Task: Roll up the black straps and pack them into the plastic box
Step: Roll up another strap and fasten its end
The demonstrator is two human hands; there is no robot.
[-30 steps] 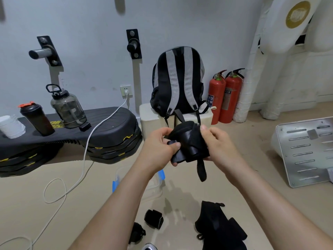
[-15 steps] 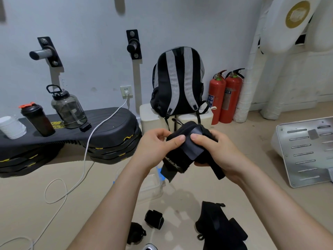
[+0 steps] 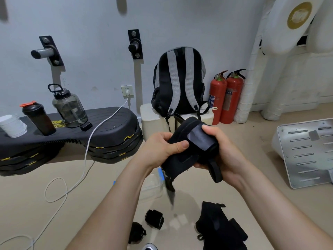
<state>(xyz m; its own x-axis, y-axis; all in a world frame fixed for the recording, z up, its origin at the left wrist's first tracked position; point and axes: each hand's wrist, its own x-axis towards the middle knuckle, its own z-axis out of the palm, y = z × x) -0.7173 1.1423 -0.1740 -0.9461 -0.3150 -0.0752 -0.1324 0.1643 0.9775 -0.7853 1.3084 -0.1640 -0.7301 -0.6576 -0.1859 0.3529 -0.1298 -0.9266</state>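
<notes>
Both hands hold a half-rolled black strap (image 3: 193, 145) in the air at chest height. My left hand (image 3: 162, 147) pinches its left side with the thumb on top. My right hand (image 3: 222, 150) wraps round the right side, thumb on a grey hook-and-loop patch. A loose end of the strap hangs down under my hands. The clear plastic box (image 3: 150, 188) with blue clips sits on the floor below, partly hidden by my left forearm. Two rolled black straps (image 3: 154, 219) (image 3: 136, 232) lie on the floor near me. A pile of unrolled black straps (image 3: 219, 228) lies to their right.
A black and grey backpack (image 3: 179, 82) stands on a white box against the wall. Two red fire extinguishers (image 3: 226, 96) stand beside it. Stacked black step platforms (image 3: 72, 141) at left carry two bottles. A white cable (image 3: 75, 179) loops across the floor. A white metal panel (image 3: 306, 150) lies at right.
My hands have turned the strap and lowered it slightly. The loose end that hung at the right now hangs longer below my hands, and my right thumb has moved onto the grey patch.
</notes>
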